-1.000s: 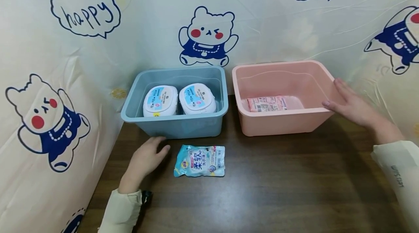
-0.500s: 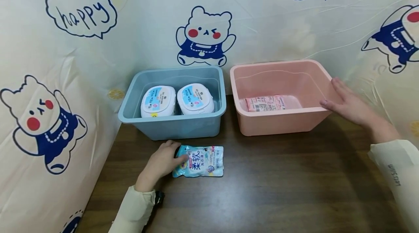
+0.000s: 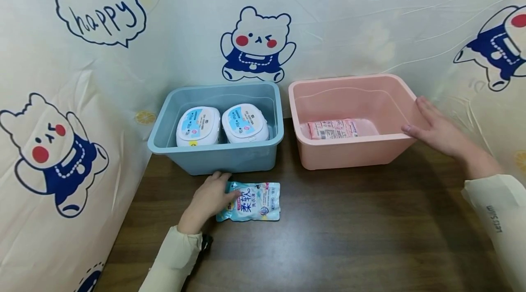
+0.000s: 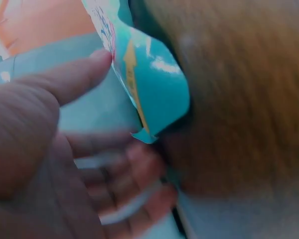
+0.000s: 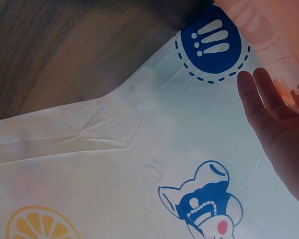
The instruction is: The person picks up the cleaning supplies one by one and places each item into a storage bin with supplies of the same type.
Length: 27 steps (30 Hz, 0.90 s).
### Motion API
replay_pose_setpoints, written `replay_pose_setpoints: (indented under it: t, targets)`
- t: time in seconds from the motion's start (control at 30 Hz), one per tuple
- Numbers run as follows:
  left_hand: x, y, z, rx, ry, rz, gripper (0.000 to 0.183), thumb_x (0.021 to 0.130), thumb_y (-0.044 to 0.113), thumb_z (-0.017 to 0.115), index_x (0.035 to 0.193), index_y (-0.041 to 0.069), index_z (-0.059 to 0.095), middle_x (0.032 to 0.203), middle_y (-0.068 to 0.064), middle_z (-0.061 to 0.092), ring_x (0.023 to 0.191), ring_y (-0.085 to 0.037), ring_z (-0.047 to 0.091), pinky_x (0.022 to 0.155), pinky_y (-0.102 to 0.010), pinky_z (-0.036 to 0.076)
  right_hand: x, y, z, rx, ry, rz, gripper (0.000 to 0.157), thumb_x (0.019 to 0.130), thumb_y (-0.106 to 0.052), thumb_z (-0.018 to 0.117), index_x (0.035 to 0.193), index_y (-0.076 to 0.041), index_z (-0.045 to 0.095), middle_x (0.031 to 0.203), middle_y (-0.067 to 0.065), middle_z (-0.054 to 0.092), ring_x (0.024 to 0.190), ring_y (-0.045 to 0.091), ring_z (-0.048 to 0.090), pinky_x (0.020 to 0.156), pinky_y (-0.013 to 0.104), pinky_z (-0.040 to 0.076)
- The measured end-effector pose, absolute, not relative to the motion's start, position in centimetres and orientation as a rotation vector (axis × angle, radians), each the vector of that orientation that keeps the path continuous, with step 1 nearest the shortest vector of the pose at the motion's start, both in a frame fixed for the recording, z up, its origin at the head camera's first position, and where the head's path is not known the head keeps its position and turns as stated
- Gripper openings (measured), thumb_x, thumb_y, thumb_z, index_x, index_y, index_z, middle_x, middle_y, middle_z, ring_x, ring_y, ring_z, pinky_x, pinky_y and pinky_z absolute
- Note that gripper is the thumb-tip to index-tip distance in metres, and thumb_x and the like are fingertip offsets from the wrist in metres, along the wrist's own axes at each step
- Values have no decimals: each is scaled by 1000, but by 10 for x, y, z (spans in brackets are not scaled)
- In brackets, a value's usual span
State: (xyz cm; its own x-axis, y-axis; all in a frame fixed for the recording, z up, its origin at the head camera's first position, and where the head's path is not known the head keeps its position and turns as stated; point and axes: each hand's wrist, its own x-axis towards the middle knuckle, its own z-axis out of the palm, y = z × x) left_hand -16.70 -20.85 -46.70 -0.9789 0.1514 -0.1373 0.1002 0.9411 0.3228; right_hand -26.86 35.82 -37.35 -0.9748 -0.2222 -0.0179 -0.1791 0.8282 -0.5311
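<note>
A light-blue laundry detergent pouch (image 3: 259, 201) lies flat on the table. My left hand (image 3: 207, 201) is at its left end, thumb over the printed face. In the left wrist view, the thumb (image 4: 84, 74) reaches to the pouch's (image 4: 157, 89) edge, while the other fingers are blurred and spread near its lower corner. My right hand (image 3: 444, 134) rests against the right end of the pink bin (image 3: 349, 155), thumb at the front rim and fingers extended along the side. A pink packet (image 3: 333, 129) lies inside that bin.
Left of the pink bin stands a blue bin (image 3: 234, 160) holding two white lidded tubs (image 3: 199, 125). Both bins are close to the printed curtain (image 3: 328, 23) behind. The brown tabletop (image 3: 341, 232) extends in front of them.
My left hand has moved right from beside the blue bin to the pouch, its thumb now over the pouch's left end. My right hand has stayed at the pink bin.
</note>
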Motion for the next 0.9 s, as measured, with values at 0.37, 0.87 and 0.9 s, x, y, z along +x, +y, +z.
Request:
replay_pose_setpoints:
  t: [0.37, 0.87, 0.9]
  targets:
    - [-164, -208, -465, -84, 2850, 503, 45, 84, 47, 67, 93, 5, 57, 76, -5, 49, 66, -20, 48, 53, -33, 39, -268, 357, -372, -317, 2907, -862, 87, 94, -44, 53, 151, -17, -7, 155, 1, -16, 140, 33, -13, 106, 63, -3]
    - [-169, -204, -469, -99, 2824, 704, 12, 91, 18, 55, 82, 10, 56, 70, -4, 52, 60, -20, 49, 52, -33, 39, -268, 360, -374, -343, 2930, -869, 87, 94, -42, 54, 151, -16, -6, 155, 3, -14, 140, 31, -13, 107, 59, -5]
    - [-169, -205, -468, -112, 2819, 764, 12, 91, 18, 53, 83, 9, 55, 70, -5, 51, 61, -20, 48, 51, -33, 39, -268, 359, -373, -340, 2928, -867, 87, 93, -42, 54, 151, -16, -6, 155, 3, -15, 140, 31, -13, 107, 59, -5]
